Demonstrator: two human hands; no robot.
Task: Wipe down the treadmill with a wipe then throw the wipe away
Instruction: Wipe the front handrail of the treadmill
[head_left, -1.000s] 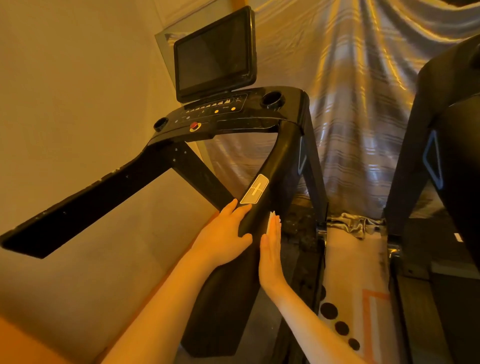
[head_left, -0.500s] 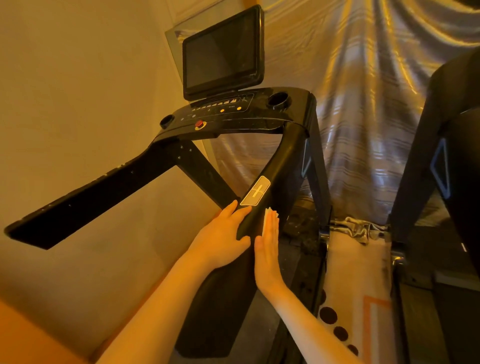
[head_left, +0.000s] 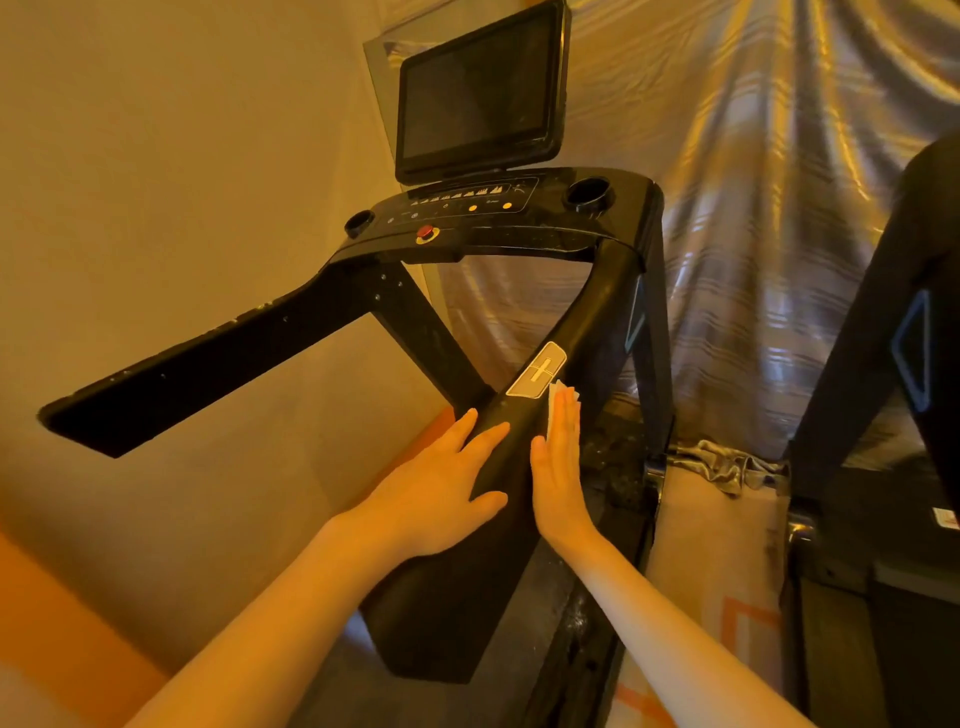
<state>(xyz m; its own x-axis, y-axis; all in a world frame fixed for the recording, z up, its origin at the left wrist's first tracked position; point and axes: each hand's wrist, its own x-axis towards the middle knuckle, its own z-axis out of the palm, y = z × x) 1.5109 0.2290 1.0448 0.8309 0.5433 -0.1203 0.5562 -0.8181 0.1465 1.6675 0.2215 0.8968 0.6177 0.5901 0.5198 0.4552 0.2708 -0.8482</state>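
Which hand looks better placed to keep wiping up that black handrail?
The right hand: its flat fingers press the white wipe against the handrail beside the silver plate. The left hand only rests bare on the rail.

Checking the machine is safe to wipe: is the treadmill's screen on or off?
Off, as far as shows: the screen is uniformly dark, no picture or text. The right hand presses the wipe flat against the handrail.

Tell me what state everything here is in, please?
Black treadmill screen: dark, off.
White wipe: pressed flat against the black right handrail by the right hand.
Left hand: open, resting on the handrail's other side.
Round cup holders: look empty.
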